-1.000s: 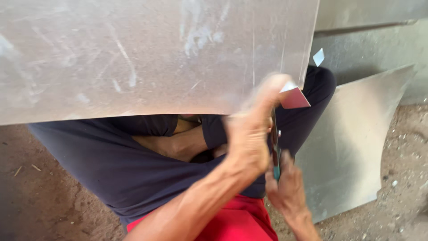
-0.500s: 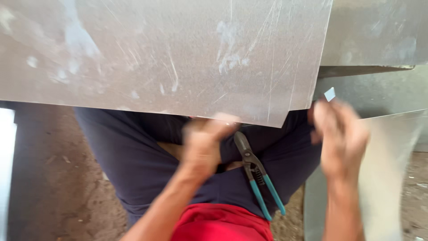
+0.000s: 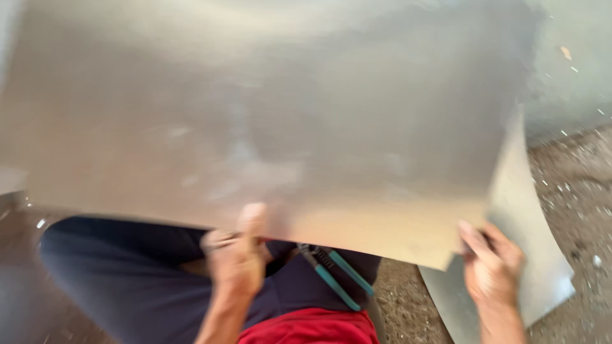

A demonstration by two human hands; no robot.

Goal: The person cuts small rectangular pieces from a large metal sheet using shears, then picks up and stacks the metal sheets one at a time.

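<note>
Both hands on the metal sheet [image 3: 268, 121], blurry view.
I see L hand [image 3: 239, 258] pinching its near edge at 6 o'clock, R hand [image 3: 491, 264] gripping the corner at 4 o'clock; hands well apart. Snips [image 3: 335, 274], teal handles, lie on my lap [image 3: 127, 274], I think.

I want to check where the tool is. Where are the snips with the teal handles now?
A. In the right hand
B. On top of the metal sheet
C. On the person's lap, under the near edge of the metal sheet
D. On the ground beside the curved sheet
C. The snips lie on the lap below the metal sheet; the left hand and the right hand both grip the sheet's near edge.
</note>
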